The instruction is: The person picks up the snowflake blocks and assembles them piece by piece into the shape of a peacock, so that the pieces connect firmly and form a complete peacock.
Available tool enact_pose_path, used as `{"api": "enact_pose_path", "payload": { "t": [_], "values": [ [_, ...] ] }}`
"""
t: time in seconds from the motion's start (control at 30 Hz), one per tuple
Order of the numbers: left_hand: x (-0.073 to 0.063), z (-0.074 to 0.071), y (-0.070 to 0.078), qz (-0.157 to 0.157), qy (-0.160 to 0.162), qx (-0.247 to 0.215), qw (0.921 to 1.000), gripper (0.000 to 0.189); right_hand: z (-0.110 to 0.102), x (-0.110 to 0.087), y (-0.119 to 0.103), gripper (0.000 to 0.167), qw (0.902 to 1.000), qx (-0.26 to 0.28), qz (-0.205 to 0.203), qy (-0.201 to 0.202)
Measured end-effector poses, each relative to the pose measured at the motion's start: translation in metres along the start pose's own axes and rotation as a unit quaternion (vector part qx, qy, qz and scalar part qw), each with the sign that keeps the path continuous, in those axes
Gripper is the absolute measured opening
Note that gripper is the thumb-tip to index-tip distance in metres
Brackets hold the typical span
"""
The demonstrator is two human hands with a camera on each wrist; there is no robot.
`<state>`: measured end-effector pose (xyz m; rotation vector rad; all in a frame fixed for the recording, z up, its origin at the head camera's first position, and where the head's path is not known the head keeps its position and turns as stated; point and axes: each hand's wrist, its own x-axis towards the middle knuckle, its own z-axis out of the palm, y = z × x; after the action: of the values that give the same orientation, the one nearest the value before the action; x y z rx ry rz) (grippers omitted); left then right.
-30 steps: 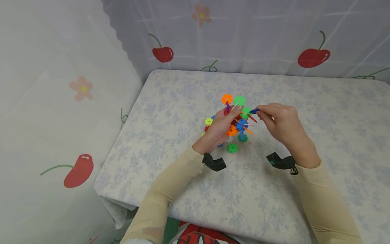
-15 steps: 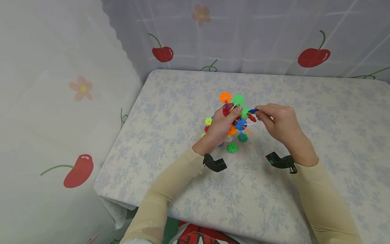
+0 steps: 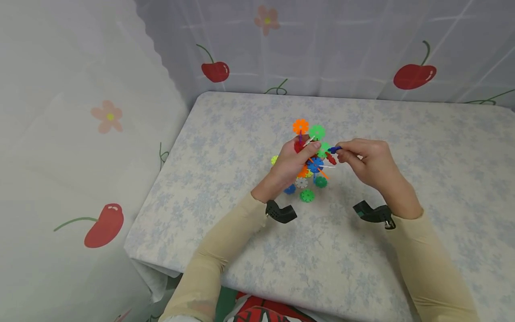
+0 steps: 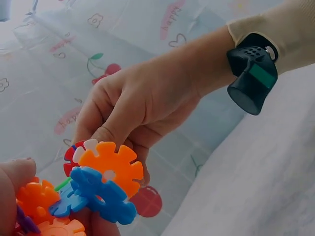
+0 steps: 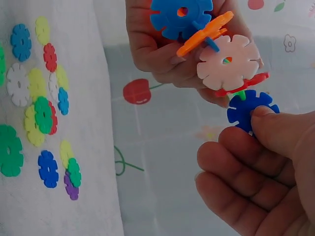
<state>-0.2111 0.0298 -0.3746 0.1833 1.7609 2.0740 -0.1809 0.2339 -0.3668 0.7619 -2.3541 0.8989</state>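
And L hand grips the disc cluster up over the table, R hand pinches a dk blue disc right at the cluster's edge; best bet: slot sq. to slot, brace nr the join, push straight w/o twisting

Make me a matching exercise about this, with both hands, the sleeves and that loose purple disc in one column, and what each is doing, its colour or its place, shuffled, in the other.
Column one
1. Right hand
2. Loose purple notched disc
3. Left hand
4. Sleeves

Column two
A. Beige
B. Holds the assembly of linked notched discs
C. Pinches a dark blue notched disc
D. Lies on the tablecloth

Pairs: 1-C, 2-D, 3-B, 4-A
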Motion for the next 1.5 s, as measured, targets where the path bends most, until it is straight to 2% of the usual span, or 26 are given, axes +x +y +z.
{"api": "enact_pose_path", "payload": {
  "t": [0.13, 0.27, 0.43, 0.53, 0.6, 0.8, 0.87, 0.97, 1.07, 1.13, 1.2, 1.27, 1.3, 1.4, 1.47, 1.5],
  "values": [
    [-0.001, 0.0, 0.002, -0.002, -0.01, -0.004, 0.9999, 0.054, 0.0, -0.001, -0.001, 0.02, 1.0, -0.002, 0.0, 0.007],
    [0.0, 0.002, 0.001, -0.009, -0.007, -0.007, 0.9999, 0.061, 0.0, -0.001, -0.001, 0.022, 0.9996, -0.018, -0.015, 0.017],
    [0.003, 0.004, -0.001, -0.015, 0.0, -0.013, 0.9998, 0.056, -0.001, 0.0, 0.0, 0.021, 0.999, -0.023, -0.015, 0.037],
    [0.005, 0.007, -0.003, -0.021, -0.011, -0.022, 0.9995, 0.049, -0.002, 0.002, 0.001, 0.021, 0.9985, -0.021, -0.004, 0.05],
    [0.006, 0.008, -0.004, -0.023, -0.024, -0.044, 0.9985, 0.043, -0.003, 0.002, 0.001, 0.022, 0.9983, -0.017, 0.007, 0.056],
    [0.006, 0.011, -0.011, -0.027, -0.039, -0.092, 0.9946, 0.006, -0.005, 0.001, 0.001, 0.027, 0.9965, 0.005, 0.058, 0.059],
    [0.006, 0.013, -0.013, -0.031, -0.04, -0.113, 0.9924, 0.016, -0.006, 0.001, 0.0, 0.028, 0.9955, 0.025, 0.074, 0.054],
    [0.007, 0.016, -0.015, -0.039, -0.031, -0.159, 0.986, 0.025, -0.008, 0.001, 0.001, 0.031, 0.9926, 0.044, 0.101, 0.05],
    [0.009, 0.018, -0.016, -0.048, -0.004, -0.24, 0.9697, 0.024, -0.01, 0.002, 0.003, 0.031, 0.9838, 0.052, 0.161, 0.058],
    [0.011, 0.018, -0.015, -0.041, 0.019, -0.293, 0.9551, 0.023, -0.011, 0.002, 0.007, 0.031, 0.9743, 0.038, 0.215, 0.056],
    [0.013, 0.018, -0.015, -0.028, 0.036, -0.337, 0.9403, 0.023, -0.01, 0.002, 0.011, 0.033, 0.964, 0.017, 0.265, 0.016],
    [0.015, 0.016, -0.015, -0.014, 0.047, -0.362, 0.9307, 0.023, -0.005, 0.001, 0.017, 0.034, 0.952, -0.014, 0.297, -0.074],
    [0.015, 0.016, -0.015, -0.01, 0.052, -0.372, 0.9266, 0.024, -0.001, 0.001, 0.02, 0.034, 0.9445, -0.024, 0.3, -0.131],
    [0.016, 0.015, -0.015, -0.005, 0.065, -0.385, 0.9204, 0.016, 0.017, 0.0, 0.025, 0.036, 0.9104, -0.026, 0.287, -0.297],
    [0.016, 0.015, -0.016, -0.008, 0.076, -0.395, 0.9157, 0.005, 0.029, -0.002, 0.026, 0.039, 0.89, -0.014, 0.275, -0.364],
    [0.015, 0.015, -0.016, -0.008, 0.078, -0.399, 0.9136, 0.013, 0.033, -0.003, 0.026, 0.039, 0.8844, -0.012, 0.27, -0.381]
  ]
}}
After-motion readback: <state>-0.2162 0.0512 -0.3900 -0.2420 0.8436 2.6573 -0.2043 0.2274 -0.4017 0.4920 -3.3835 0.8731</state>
